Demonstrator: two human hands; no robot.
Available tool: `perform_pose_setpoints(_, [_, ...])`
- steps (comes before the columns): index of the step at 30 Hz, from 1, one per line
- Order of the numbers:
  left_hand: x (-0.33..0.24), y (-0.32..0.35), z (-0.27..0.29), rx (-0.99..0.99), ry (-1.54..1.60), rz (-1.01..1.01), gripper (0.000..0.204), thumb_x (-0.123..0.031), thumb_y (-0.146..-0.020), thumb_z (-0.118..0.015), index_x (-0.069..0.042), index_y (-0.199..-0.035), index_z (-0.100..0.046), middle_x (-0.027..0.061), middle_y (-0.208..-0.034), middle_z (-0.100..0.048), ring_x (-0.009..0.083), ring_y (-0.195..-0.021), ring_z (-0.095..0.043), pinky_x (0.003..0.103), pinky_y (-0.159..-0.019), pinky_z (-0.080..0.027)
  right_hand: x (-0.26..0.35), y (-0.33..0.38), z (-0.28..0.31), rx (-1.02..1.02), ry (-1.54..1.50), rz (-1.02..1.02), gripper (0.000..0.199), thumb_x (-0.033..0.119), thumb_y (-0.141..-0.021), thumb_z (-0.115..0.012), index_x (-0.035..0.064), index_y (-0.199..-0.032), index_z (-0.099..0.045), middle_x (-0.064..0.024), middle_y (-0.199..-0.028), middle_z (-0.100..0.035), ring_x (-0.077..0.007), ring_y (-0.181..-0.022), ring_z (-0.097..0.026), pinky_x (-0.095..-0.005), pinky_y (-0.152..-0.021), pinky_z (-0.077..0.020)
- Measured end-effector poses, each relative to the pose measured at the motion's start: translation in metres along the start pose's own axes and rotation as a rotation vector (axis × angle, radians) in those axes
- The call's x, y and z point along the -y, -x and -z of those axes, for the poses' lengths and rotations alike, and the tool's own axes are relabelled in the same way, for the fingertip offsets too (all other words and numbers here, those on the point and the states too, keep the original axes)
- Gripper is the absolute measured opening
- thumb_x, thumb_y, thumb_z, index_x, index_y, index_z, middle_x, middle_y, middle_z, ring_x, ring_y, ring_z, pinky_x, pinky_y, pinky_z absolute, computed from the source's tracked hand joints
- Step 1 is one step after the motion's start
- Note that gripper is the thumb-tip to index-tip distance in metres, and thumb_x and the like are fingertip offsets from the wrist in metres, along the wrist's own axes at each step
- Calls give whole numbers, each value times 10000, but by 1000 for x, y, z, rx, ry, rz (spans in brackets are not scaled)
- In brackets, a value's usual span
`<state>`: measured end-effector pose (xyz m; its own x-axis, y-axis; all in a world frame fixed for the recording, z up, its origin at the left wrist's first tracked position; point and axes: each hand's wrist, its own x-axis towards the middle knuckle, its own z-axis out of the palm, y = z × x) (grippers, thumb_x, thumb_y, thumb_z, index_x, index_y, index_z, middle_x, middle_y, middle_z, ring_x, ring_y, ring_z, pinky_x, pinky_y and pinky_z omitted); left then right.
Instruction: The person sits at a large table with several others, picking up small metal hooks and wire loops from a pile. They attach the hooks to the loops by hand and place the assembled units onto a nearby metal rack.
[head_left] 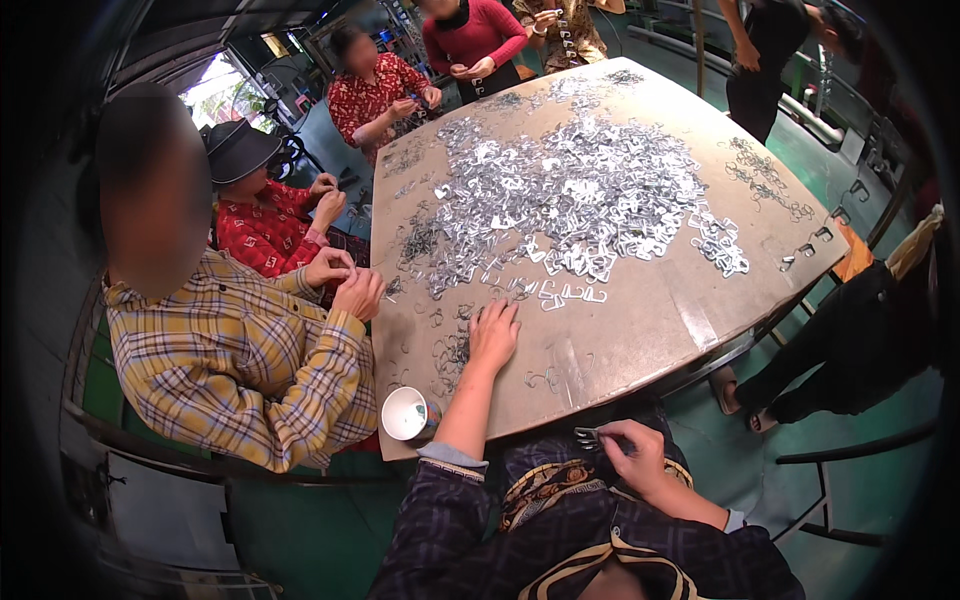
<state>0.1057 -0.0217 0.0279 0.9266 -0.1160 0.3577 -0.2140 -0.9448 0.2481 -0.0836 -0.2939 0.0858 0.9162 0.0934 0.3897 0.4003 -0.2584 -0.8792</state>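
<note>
The left hand (494, 335) lies palm down on the table (650, 320), fingers spread fairly wide over a thin scatter of small bent wire clips (452, 352) near the table's left edge; it presses or rakes them and grips nothing. The right hand (632, 452) is held low over the lap, just past the near edge, thumb and fingers pinched narrow on a small stack of metal clips (590, 436). The main supply, a broad heap of stamped metal pieces (580, 195), sits toward the middle and far side, well apart from both hands.

What could go wrong, as I judge it: the pieces look thin and sharp-cornered, so dragging bare fingertips through them could nick the skin. The stack in the right hand hangs off the table, so a loosened pinch would likely drop it onto the patterned fabric of the lap or the green floor. A paper cup (407, 414) sits at the near left corner by the left forearm and could be knocked off.

The heap is bright, flat, silvery and angular; the wire pieces are darker and looped. The tabletop is dull, scuffed sheet, taped in places
</note>
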Motion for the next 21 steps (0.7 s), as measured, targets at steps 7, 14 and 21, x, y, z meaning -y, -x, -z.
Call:
perform_pose_setpoints(7, [-13, 5, 40, 301, -206, 219, 170, -210, -783, -707, -67, -869, -675, 94, -974, -639, 278, -986, -584, 445, -891, -425, -6, -1, -3, 25, -14, 21, 132, -47, -745, -687, 6, -865, -679, -127, -831, -700, -270, -757, -696, -324, -679, -544])
perform_pose_setpoints(14, [8, -11, -5, -25, -9, -52, 272, -143, -815, -640, -75, -1078, -621, 90, -1101, -621, 265, -1067, -554, 447, -919, -407, -7, -3, -5, 61, -8, 30, 132, -39, -748, -686, 10, -871, -678, -126, -841, -698, -267, -760, -694, -325, -678, -541])
perform_pose_setpoints(21, [-8, -12, -19, 192, -91, -86, 214, -146, -823, -610, -77, -1023, -644, 93, -1061, -641, 275, -1029, -572, 453, -898, -420, -11, 10, -3, 57, -10, -15, 123, -19, -767, -686, 10, -886, -682, -129, -844, -695, -269, -766, -691, -329, -681, -540])
